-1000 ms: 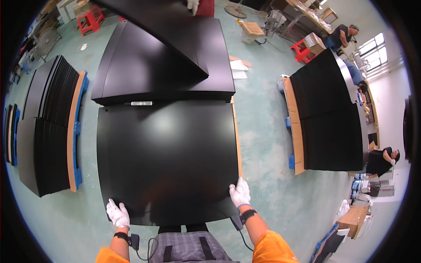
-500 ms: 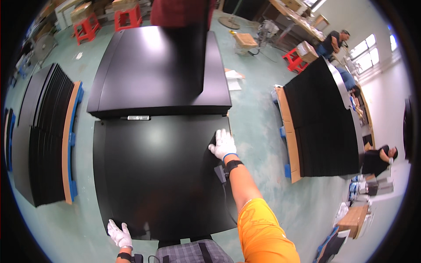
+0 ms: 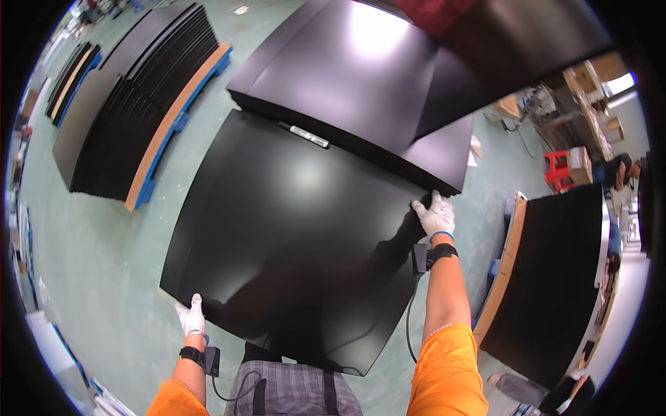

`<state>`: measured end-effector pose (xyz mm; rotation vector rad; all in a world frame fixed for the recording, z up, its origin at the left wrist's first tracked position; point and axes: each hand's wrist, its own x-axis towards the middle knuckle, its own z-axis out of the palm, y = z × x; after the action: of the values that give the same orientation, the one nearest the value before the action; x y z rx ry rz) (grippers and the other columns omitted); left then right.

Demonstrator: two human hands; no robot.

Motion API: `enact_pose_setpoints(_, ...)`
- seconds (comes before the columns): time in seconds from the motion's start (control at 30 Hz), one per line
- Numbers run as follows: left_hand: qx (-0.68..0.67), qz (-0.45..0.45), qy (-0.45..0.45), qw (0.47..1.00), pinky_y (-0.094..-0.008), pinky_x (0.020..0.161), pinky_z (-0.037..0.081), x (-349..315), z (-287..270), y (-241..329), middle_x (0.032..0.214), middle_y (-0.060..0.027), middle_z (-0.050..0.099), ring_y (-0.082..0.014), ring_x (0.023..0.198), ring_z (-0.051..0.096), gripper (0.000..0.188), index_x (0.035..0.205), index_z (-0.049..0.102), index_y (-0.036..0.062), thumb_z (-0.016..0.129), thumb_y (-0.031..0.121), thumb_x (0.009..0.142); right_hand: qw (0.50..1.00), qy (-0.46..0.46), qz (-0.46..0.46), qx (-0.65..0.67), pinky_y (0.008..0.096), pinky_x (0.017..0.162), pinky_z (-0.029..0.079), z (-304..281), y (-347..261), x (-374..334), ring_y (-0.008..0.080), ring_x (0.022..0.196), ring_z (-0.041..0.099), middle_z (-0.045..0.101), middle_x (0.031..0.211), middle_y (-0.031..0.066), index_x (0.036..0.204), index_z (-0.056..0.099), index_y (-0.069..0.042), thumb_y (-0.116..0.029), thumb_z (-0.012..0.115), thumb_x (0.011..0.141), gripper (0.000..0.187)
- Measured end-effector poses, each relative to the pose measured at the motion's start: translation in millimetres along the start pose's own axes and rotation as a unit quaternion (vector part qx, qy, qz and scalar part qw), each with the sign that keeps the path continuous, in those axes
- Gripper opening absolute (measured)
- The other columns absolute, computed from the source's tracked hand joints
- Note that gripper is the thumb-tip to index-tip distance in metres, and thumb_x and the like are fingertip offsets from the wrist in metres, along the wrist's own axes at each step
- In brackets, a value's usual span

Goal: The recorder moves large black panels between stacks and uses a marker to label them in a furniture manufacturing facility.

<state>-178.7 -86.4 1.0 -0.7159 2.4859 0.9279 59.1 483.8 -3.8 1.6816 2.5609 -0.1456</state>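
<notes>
A large flat black panel lies in front of me, the top of what is under it hidden. My left hand, in a white glove, is at its near left edge with fingers apart. My right hand, also gloved, rests at the right edge near the far corner, thumb spread from the fingers. A black and white marker pen lies along the panel's far edge. Beyond it is a stack of black panels. Above that stack stands a tilted black panel, next to a person in dark red.
Black panels stand upright on a blue pallet at left, with a smaller group beyond. More upright panels stand at right. A red stool carries a box, and a person is near it.
My view has turned, so the panels appear slanted. My left hand has shifted along the panel's near left edge; my right is closer to the far corner. The raised panel now leans right.
</notes>
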Motion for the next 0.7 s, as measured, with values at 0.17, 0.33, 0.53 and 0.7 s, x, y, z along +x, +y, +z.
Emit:
enact_pose_setpoints(0.17, -0.013, 0.002, 0.010, 1.000, -0.0345, 0.104, 0.038, 29, -5, -30, 0.144, -0.0248, 0.034, -0.0328, 0.130, 0.040, 0.091, 0.143, 0.018, -0.0085, 0.070, 0.034, 0.082, 1.000, -0.020, -0.014, -0.009, 0.0429, 0.100, 0.039, -5, -1, 3, 0.0353, 0.117, 0.049, 0.055, 0.122, 0.0213, 0.130, 0.049, -0.006, -0.053, 0.060, 0.080, 0.069)
enact_pose_setpoints(0.33, -0.060, -0.009, -0.018, 0.998, -0.0339, 0.102, 0.040, 17, -7, -15, 0.138, -0.0237, 0.041, -0.0321, 0.123, 0.048, 0.090, 0.143, 0.018, -0.0076, 0.072, 0.029, 0.081, 0.999, -0.046, 0.014, -0.009, 0.0425, 0.100, 0.039, -11, -8, 4, 0.0355, 0.116, 0.050, 0.054, 0.124, 0.0207, 0.129, 0.049, -0.007, -0.050, 0.062, 0.080, 0.066)
enact_pose_setpoints(0.53, 0.003, -0.048, -0.007, 0.999, -0.0346, 0.101, 0.040, 23, -7, -13, 0.142, -0.0245, 0.038, -0.0318, 0.125, 0.046, 0.094, 0.146, 0.016, -0.0025, 0.074, 0.030, 0.079, 0.998, -0.046, -0.005, -0.040, 0.0428, 0.098, 0.040, -17, -9, 8, 0.0355, 0.115, 0.052, 0.057, 0.120, 0.0214, 0.126, 0.051, -0.004, -0.053, 0.059, 0.082, 0.067)
enact_pose_setpoints(0.7, -0.020, -0.009, -0.009, 1.000, -0.0344, 0.103, 0.038, 30, -10, -20, 0.145, -0.0240, 0.034, -0.0322, 0.128, 0.043, 0.094, 0.146, 0.015, -0.0018, 0.073, 0.030, 0.080, 0.997, -0.046, 0.035, -0.051, 0.0439, 0.095, 0.042, -5, 10, -7, 0.0345, 0.109, 0.054, 0.060, 0.113, 0.0178, 0.115, 0.057, -0.005, -0.057, 0.053, 0.083, 0.061)
